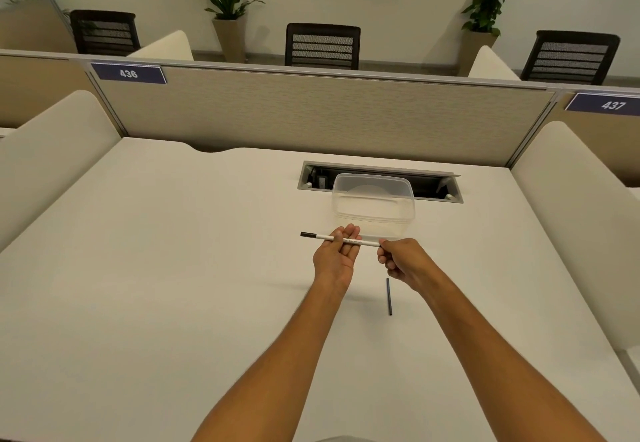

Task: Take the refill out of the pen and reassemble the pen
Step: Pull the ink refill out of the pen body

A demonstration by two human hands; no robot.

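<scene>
The pen [341,240] is held level above the surface [173,285], just in front of the clear plastic container [374,206]. The left hand [334,258] is turned palm up, and the white barrel is pinched between the thumb and the curled fingers [349,233] near its middle. The black end of the pen projects to the left, free of the grip. The right hand [398,261] is closed on the right end of the barrel, where a small dark part is pinched between thumb and forefinger; what that part is cannot be told at this size.

A thin dark rod [389,296] lies loose on the surface just below the right hand, well apart from the pen. It is judged to be the refill, already withdrawn, so reassembly of the end piece is taken to be the step in hand.

The barrel is judged light, stiff and smooth. A hold at mid-length, as shown, is recommended so that the barrel is kept from turning while the end is worked. The end piece is small and likely to slip; it should be taken by the fingertips only and kept in line with the barrel axis. The rod is slender and may roll; it should be lifted at its middle if it is to be moved.

A cable tray [446,187] is recessed in the surface behind the container.
</scene>
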